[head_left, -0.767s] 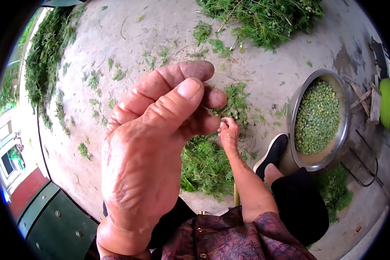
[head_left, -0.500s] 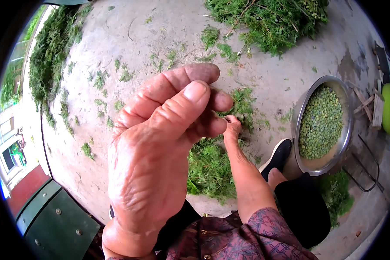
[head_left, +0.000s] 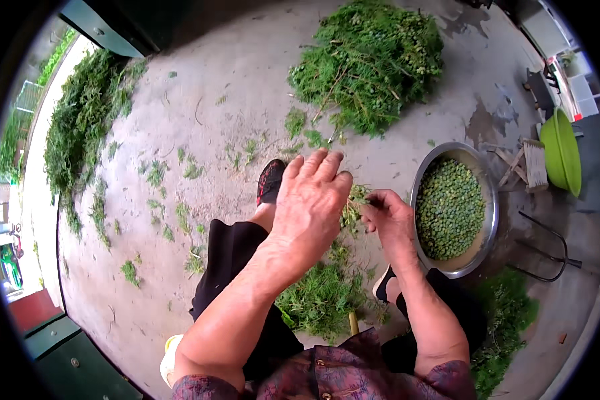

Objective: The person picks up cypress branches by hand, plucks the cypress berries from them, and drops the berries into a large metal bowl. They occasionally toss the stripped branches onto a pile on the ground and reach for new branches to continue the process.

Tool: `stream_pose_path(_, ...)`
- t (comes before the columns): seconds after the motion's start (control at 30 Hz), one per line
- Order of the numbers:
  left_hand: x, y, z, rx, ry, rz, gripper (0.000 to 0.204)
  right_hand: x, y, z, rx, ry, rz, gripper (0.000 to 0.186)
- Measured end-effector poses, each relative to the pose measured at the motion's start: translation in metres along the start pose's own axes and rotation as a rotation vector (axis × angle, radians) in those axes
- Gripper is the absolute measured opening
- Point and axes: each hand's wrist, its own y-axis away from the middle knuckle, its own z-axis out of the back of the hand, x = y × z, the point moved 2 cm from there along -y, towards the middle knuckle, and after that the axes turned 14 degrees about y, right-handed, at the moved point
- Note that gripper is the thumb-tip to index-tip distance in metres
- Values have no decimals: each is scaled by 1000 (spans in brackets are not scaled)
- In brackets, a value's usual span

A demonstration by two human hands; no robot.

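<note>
My left hand (head_left: pixel 313 200) is raised above the ground, palm down, its fingers loosely bent and slightly apart, beside a small green sprig (head_left: pixel 353 203); its thumb and underside are hidden. Just right of it, my right hand (head_left: pixel 390 220) pinches that sprig. Below both, a loose heap of feathery green cuttings (head_left: pixel 323 300) lies between my feet. Close on the right stands a steel basin (head_left: pixel 457 270) holding several small round green pieces, like cones or berries (head_left: pixel 450 207).
A large branch pile (head_left: pixel 367 63) lies ahead on the concrete floor (head_left: pixel 180 120), another (head_left: pixel 80 133) along the left edge. On the right are a green plastic basin (head_left: pixel 560 150), a wooden stool (head_left: pixel 533 167) and a bent metal frame (head_left: pixel 557 260). Green metal panels (head_left: pixel 80 367) stand lower left.
My left hand has dropped away from near the camera and turned palm down. My right hand has come up beside it with the sprig. The view has shifted, now showing my left shoe.
</note>
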Motion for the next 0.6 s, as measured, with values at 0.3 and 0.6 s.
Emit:
stream_pose_path(0.3,-27,-8,5,163,647,133,24,69,38,52,50,-203,86,13)
stream_pose_path(0.6,-38,-12,-2,-10,1381,536,11,70,24,89,-244,-588,116,12)
